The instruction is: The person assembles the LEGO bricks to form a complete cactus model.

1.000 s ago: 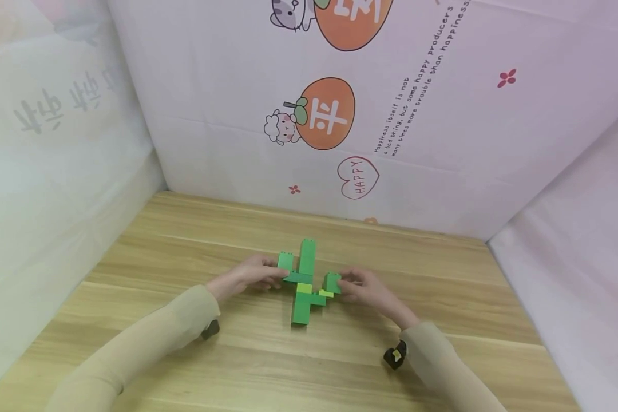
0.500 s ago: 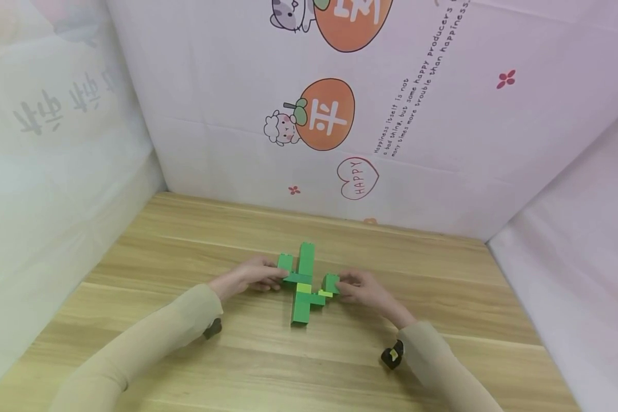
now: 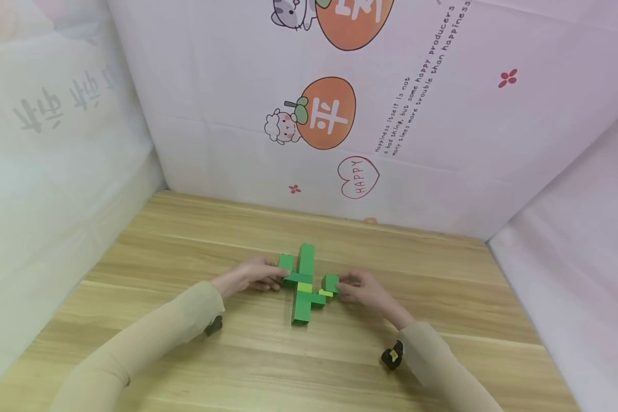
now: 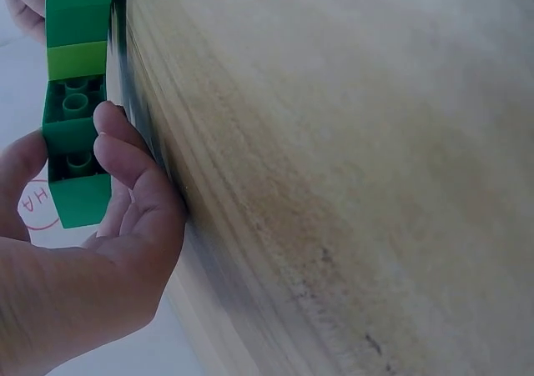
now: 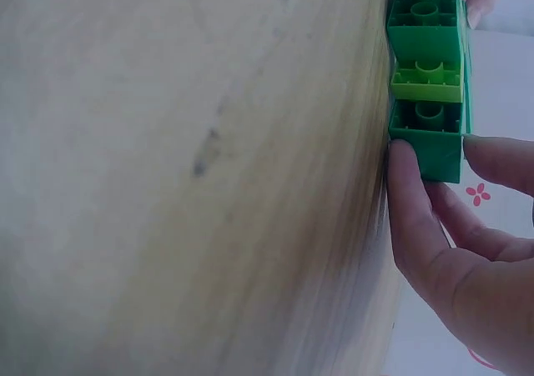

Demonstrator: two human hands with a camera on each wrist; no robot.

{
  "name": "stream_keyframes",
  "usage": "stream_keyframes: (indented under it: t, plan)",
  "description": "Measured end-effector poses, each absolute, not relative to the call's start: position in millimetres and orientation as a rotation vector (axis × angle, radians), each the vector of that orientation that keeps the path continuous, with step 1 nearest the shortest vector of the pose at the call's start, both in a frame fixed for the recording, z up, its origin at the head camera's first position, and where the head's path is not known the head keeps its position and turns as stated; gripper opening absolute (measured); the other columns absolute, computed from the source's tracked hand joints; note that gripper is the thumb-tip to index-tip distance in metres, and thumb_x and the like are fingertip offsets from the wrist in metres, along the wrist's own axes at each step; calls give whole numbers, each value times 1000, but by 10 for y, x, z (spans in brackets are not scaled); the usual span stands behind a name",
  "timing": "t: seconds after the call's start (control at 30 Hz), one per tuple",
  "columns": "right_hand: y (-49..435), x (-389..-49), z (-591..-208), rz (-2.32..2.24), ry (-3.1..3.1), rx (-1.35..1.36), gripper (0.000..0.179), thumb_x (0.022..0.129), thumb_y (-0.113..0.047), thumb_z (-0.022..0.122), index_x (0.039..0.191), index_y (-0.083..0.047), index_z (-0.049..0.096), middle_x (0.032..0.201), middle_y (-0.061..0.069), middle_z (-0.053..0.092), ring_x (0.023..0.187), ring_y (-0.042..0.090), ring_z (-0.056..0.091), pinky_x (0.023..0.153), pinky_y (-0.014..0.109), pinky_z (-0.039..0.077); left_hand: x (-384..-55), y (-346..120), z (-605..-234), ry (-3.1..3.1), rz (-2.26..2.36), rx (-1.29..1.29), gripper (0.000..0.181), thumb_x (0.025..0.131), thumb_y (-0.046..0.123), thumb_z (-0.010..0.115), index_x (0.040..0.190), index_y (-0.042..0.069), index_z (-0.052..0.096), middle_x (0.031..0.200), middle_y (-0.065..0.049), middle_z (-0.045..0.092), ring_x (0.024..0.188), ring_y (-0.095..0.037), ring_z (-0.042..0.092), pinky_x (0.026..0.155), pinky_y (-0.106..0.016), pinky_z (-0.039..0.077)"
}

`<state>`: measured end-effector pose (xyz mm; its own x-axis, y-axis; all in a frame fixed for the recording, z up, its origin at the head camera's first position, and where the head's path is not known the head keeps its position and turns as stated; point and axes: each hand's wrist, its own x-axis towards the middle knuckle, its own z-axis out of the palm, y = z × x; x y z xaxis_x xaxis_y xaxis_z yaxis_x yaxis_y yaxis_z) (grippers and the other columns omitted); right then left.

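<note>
A model of green toy building bricks [image 3: 302,309] lies on the table in the head view, a long upright piece with a stepped arm on each side. A lime brick [image 3: 304,287] sits in its middle, and a thin lime brick [image 3: 325,293] is part of the right arm. My left hand [image 3: 254,273] pinches the left arm between thumb and fingers; the hollow undersides of its green bricks [image 4: 77,134] show in the left wrist view. With thumb and fingertips my right hand [image 3: 363,289] pinches the end brick [image 5: 430,155] of the right arm.
The wood-grain table [image 3: 268,360] ends at a printed white cloth wall [image 3: 226,126] behind the model. More cloth hangs at the left and right. A black wrist device [image 3: 393,356] hangs below the right sleeve, another [image 3: 213,326] below the left.
The model's far end has tipped or slid slightly toward me, and the right hand with its end brick has shifted a little left. Both hands keep their pinch.
</note>
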<state>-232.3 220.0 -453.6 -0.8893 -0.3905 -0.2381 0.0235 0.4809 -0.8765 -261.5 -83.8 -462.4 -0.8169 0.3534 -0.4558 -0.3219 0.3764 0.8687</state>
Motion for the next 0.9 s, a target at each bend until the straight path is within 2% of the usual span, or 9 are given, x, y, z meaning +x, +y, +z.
stream_keyframes:
  t: [0.23, 0.43, 0.57, 0.9]
  plan:
    - [2188, -2316, -4505, -1365, 2331, -307, 38, 99, -13, 57, 129, 11, 52, 124, 29, 59, 109, 33, 66, 91, 35, 61, -2618, -834, -4612, 2029, 1478, 19, 33, 92, 30, 70, 108, 1, 70, 90, -4, 74, 68, -7, 66, 57, -15, 53]
    - [2170, -2303, -4464, -1337, 2351, -329, 40, 99, -14, 58, 129, 12, 51, 123, 30, 59, 108, 36, 67, 91, 38, 61, -2621, -834, -4623, 2066, 1444, 19, 40, 93, 31, 69, 116, -1, 66, 99, -8, 74, 67, -8, 65, 56, -15, 52]
    - [2158, -2295, -4443, -1322, 2363, -329, 41, 99, -14, 59, 129, 12, 51, 124, 30, 59, 107, 37, 67, 89, 38, 62, -2616, -840, -4619, 2124, 1373, 59, 38, 93, 34, 68, 111, 1, 67, 99, -9, 75, 67, -9, 65, 57, -16, 53]
    - [2174, -2328, -4499, -1275, 2384, -335, 42, 98, -16, 60, 129, 12, 52, 122, 29, 60, 100, 28, 69, 86, 32, 62, -2598, -874, -4564, 2290, 1162, 223, 38, 96, 41, 63, 100, 3, 71, 90, -7, 74, 69, -12, 66, 63, -23, 58]
